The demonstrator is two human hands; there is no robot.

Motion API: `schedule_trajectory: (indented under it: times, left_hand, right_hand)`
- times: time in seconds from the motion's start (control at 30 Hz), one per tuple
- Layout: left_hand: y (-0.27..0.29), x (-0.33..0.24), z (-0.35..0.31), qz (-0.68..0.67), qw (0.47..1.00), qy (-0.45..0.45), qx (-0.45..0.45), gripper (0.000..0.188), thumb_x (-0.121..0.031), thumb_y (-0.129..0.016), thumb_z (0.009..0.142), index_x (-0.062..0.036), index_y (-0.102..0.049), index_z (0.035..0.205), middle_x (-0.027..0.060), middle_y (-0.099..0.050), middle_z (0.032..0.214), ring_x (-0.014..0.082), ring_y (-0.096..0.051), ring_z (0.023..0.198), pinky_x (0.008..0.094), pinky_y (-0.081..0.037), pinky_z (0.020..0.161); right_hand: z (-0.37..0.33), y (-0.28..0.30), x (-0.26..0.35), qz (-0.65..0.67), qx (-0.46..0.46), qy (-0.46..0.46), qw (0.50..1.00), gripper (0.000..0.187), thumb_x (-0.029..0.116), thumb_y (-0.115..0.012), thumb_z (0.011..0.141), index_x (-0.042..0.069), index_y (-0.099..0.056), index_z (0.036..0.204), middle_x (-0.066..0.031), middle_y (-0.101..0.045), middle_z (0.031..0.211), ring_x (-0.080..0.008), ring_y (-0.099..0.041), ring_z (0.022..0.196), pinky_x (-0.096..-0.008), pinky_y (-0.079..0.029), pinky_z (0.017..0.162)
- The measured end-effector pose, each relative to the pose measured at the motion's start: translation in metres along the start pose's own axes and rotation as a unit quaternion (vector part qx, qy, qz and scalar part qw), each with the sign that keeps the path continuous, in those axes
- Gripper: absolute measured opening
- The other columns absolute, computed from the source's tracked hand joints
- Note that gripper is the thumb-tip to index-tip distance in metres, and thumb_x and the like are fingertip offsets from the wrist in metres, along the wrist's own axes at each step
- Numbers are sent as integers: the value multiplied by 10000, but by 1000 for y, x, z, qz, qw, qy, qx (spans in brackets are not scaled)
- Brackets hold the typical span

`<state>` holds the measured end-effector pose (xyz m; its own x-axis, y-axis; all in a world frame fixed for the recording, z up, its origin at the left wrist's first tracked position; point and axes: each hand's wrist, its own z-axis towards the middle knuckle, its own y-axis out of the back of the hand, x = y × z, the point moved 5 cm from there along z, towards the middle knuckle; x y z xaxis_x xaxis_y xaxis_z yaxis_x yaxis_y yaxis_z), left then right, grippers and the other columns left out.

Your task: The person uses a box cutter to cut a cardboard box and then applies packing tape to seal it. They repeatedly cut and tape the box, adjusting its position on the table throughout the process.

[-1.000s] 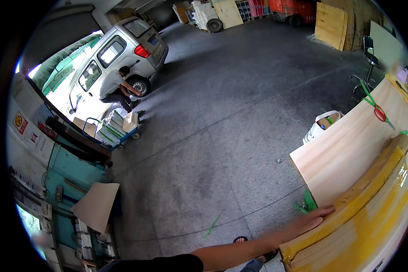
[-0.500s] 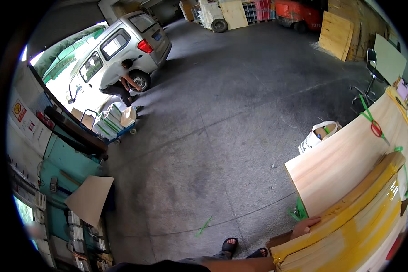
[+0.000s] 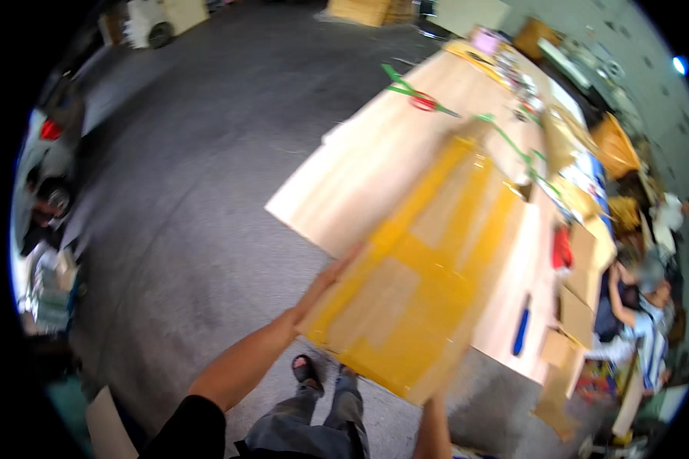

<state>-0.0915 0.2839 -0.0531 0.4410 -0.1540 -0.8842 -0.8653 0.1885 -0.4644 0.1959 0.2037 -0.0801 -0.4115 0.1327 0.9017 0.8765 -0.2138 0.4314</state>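
Note:
A long cardboard box (image 3: 375, 306) bound with glossy yellow tape is between my arms, its near end jutting past the table's edge. My left hand (image 3: 323, 289) grips its left side; the fingers are blurred and partly covered. At the near right corner my right hand (image 3: 435, 402) is mostly hidden by the box, with the wrist and forearm showing below. Under and beyond the box lies a pale wooden tabletop (image 3: 337, 183). On it are scissors with red handles (image 3: 423, 101) beside green strapping (image 3: 394, 76), and a blue-handled tool (image 3: 521, 329) lies to the right.
Flattened cardboard pieces (image 3: 578, 310) and a red object (image 3: 562, 246) lie along the table's right side. Beyond them two people (image 3: 639, 306) are close together. At far left a person crouches by a vehicle wheel (image 3: 53, 195), near a loaded cart (image 3: 50, 287). Grey floor (image 3: 184, 191) stretches leftward.
My view has swung to the right, so the van has slid to the left rim. The box now sits more centrally, with both my arms in view at it.

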Motion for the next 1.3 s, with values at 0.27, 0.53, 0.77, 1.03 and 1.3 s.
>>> schedule_trajectory:
  times: [0.27,0.53,0.77,1.03,1.3]
  left_hand:
    - [2,-28,12,186,982,-20,4,602,-215,-528,1112,-135,-348,1680,94,-388,1694,223,-391,1535,343,-300,1262]
    - [-2,-18,4,198,972,-108,-64,598,-264,-573,1086,-74,-421,1633,127,-475,1632,232,-462,1485,356,-358,1223]
    - [17,18,-17,148,976,-102,-121,651,-284,-637,1044,-84,-428,1628,162,-512,1594,277,-504,1454,374,-372,1212]
    - [17,22,-78,287,938,-66,-185,724,-294,-694,982,-97,-423,1623,190,-517,1565,378,-487,1450,419,-386,1215]
    - [-70,1,-137,284,868,-211,-348,564,-203,-741,922,-7,-581,1426,235,-525,1521,423,-429,1464,527,-310,1244]
  right_hand:
    - [1,46,43,100,-35,13,994,587,271,-564,1091,1,-388,1581,-195,-584,1430,-339,-605,1277,-426,-464,1116]
    - [-4,52,41,-30,-48,-5,998,520,290,-607,1068,21,-475,1493,-167,-615,1355,-295,-623,1228,-396,-492,1057]
    - [-17,43,41,-53,-20,9,998,506,263,-602,1066,19,-467,1487,-171,-617,1349,-292,-615,1235,-406,-495,1044]
    - [-9,83,98,-245,157,98,952,693,189,-760,929,14,-438,1517,-234,-610,1364,-396,-631,1222,-477,-518,1030]
    - [35,55,182,-300,202,416,835,591,212,-761,912,-9,-568,1426,-275,-600,1374,-457,-592,1256,-525,-487,1067]
